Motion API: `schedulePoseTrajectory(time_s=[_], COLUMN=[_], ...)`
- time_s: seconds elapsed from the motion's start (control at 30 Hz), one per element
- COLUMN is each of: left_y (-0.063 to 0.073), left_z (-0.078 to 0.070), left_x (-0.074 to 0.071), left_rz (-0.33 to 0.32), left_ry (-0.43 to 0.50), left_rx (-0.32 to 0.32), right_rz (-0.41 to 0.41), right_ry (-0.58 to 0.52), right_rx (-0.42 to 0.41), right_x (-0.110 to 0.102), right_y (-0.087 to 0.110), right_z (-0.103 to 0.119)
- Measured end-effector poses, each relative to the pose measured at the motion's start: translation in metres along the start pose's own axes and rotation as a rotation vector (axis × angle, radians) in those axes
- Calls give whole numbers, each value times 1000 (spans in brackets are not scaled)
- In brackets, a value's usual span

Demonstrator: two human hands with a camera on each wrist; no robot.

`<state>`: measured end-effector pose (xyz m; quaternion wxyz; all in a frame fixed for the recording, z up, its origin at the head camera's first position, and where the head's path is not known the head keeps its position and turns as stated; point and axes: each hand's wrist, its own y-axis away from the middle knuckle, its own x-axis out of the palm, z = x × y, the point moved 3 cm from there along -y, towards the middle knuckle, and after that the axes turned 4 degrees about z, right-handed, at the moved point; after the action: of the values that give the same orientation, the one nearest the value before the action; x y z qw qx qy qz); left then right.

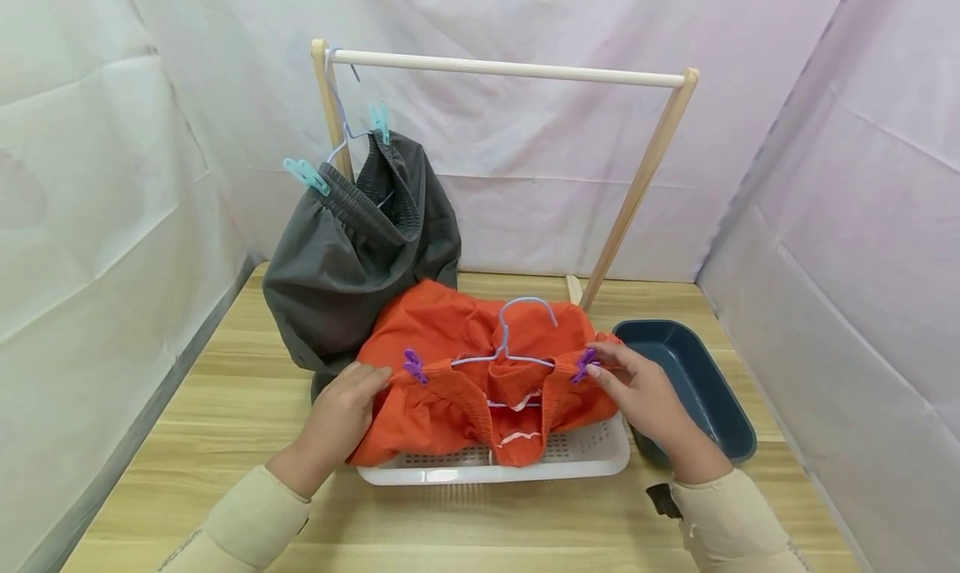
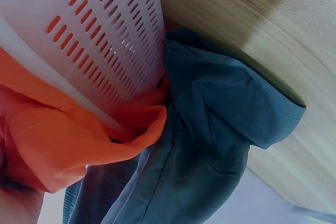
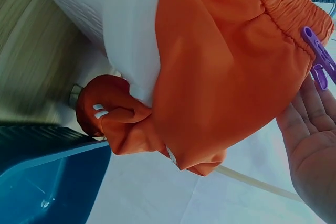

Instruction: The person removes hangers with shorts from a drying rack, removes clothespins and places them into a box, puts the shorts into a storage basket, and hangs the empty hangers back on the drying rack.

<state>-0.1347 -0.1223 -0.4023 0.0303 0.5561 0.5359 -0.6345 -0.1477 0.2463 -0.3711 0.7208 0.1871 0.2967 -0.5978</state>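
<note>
A pair of orange shorts [image 1: 427,398] with an elastic waistband lies over a white perforated basket [image 1: 495,475]. A lilac hanger [image 1: 504,340] runs inside the waistband, hook upward. Purple clothespins grip the waistband at the left [image 1: 415,366] and right [image 1: 583,365]. My left hand [image 1: 347,411] holds the shorts' fabric at the left end; in the left wrist view only part of this hand [image 2: 18,205] shows at the lower corner. My right hand [image 1: 637,390] pinches the right purple clothespin between thumb and fingers. Its palm [image 3: 320,166] faces the right wrist camera.
Grey shorts [image 1: 330,265] hang by light blue clothespins [image 1: 307,175] from a hanger at the left end of the rack's white rail [image 1: 510,67]. A dark blue bin [image 1: 738,448] stands right of the basket. White sheeting [image 1: 862,181] walls the wooden table [image 1: 210,440].
</note>
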Motion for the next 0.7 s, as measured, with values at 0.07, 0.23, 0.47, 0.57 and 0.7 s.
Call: schedulePoseTrajectory(time_s=[0.07, 0.23, 0.47, 0.57, 0.7], left_y=[0, -1, -6, -6, -5], left_z=[-1, -5, -12, -11, -10], left_x=[-1, -4, -7, -6, -4], left_rz=[34, 159, 243, 265, 287], left_ry=[-3, 7, 31, 42, 37], left_rx=[-22, -123, -186, -199, -194], right_rz=[0, -7, -34, -43, -59], right_ry=[-8, -24, -27, -35, -43], right_rx=[1, -2, -27, -46, -85], right_x=[1, 2, 3, 4, 5], right_y=[1, 4, 5, 5, 4], right_z=[1, 2, 2, 2, 2])
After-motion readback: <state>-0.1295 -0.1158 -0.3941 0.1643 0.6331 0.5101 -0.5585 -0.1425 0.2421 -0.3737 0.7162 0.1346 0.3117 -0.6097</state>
